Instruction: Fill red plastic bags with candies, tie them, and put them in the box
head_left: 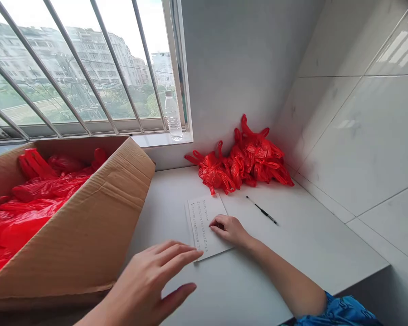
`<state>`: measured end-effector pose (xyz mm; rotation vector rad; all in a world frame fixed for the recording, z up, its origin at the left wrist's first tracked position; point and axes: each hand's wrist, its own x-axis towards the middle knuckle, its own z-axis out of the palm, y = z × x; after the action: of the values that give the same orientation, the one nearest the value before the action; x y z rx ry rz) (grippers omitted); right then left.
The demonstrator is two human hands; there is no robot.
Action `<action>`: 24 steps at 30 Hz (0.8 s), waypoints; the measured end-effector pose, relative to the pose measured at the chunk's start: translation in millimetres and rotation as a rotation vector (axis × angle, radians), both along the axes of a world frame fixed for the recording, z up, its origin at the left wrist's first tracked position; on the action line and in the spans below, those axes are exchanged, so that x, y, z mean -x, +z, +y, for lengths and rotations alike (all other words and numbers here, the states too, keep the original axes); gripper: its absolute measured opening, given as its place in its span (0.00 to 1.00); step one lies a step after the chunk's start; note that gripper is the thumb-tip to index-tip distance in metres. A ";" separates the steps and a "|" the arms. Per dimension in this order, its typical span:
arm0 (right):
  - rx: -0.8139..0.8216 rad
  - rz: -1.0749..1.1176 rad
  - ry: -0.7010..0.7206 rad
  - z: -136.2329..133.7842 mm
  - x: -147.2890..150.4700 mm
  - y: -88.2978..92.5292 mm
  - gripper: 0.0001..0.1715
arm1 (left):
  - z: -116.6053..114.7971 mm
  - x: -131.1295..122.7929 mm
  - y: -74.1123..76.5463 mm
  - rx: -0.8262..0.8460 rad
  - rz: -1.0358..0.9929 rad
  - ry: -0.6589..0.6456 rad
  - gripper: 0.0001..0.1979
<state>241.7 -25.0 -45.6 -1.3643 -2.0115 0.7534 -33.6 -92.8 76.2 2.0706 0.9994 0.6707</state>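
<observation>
A white sheet of paper (221, 242) with columns of small marks lies on the white tabletop. My right hand (231, 230) rests on its right part, fingers loosely curled, a gap showing between thumb and index finger, with nothing seen in them. Nearer to me, my left hand (156, 276) is held above the table by the lower left corner of the sheet. Its fingers are stretched out and the thumb stands apart, holding nothing. To the right of the sheet lies a black pen (262, 211).
A cardboard box (85, 231) full of red plastic bags (51, 194) stands at the left. More red bags (248, 158) are heaped against the back wall. A clear water bottle (173, 117) stands on the sill of the barred window. Tiled wall (377, 149) bounds the right side.
</observation>
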 end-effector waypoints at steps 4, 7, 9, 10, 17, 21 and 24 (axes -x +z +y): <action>0.060 -0.012 0.073 3.4 -1.3 8.0 0.07 | 50.8 -20.1 -76.9 -0.166 0.205 0.109 0.21; 0.136 0.064 0.174 15.4 -9.3 18.8 0.10 | 85.7 -19.4 -111.4 -0.089 0.152 0.197 0.20; 0.050 0.082 0.139 30.4 -14.9 26.7 0.10 | 99.0 -16.6 -122.5 -0.085 0.173 0.255 0.19; -0.030 0.081 0.082 40.0 -17.1 30.7 0.10 | 102.5 -15.3 -125.6 -0.100 0.192 0.266 0.18; -0.272 0.050 -0.333 118.7 -16.5 50.8 0.20 | 102.1 -10.3 -130.8 -0.192 0.188 0.155 0.18; -0.241 -0.017 -0.460 141.0 -13.1 41.9 0.28 | 100.1 -10.8 -129.0 -0.179 0.180 0.157 0.17; -0.226 -0.057 -0.516 141.1 -18.8 34.6 0.26 | 98.8 -11.7 -127.7 -0.187 0.182 0.163 0.17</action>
<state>260.6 116.1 -11.0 -1.6764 -1.6128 0.2500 -21.9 6.0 -51.4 2.2615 1.2611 0.6894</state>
